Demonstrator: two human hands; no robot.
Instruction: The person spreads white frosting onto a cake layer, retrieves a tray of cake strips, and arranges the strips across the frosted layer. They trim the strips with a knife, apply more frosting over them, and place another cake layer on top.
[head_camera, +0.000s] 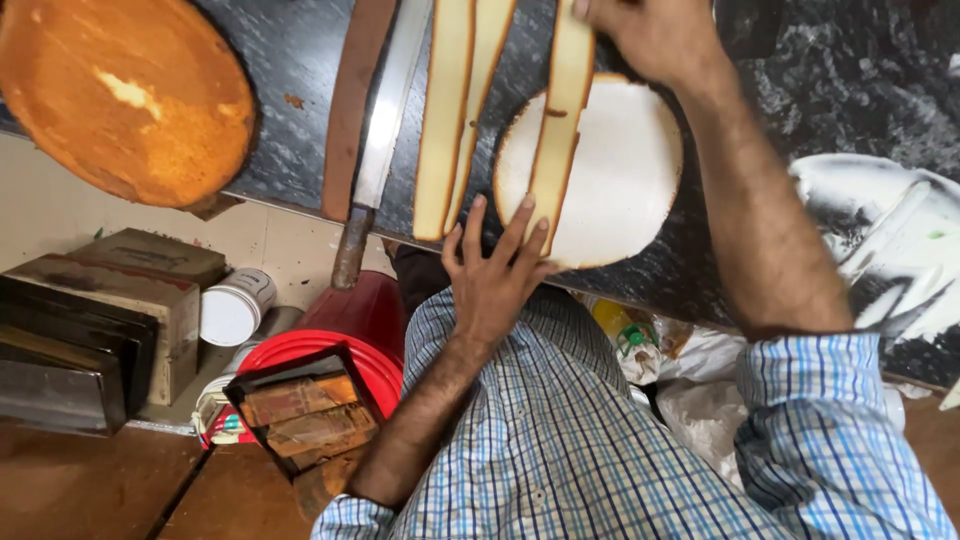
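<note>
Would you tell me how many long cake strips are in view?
3: two cake strips lie side by side on the dark counter right of the knife; the third strip lies across the round cake layer, held by both hands.

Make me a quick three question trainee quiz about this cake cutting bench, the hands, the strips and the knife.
1. True or false: the knife is held by the left hand.
2. Which hand grips the far end of the strip lying across the white round?
3. How many loose strips lie between the knife and the round: A one, B two, C four?

Key
1. False; it lies alone on the counter.
2. The right hand; the left fingertips press its near end.
3. B, the two strips.
</note>
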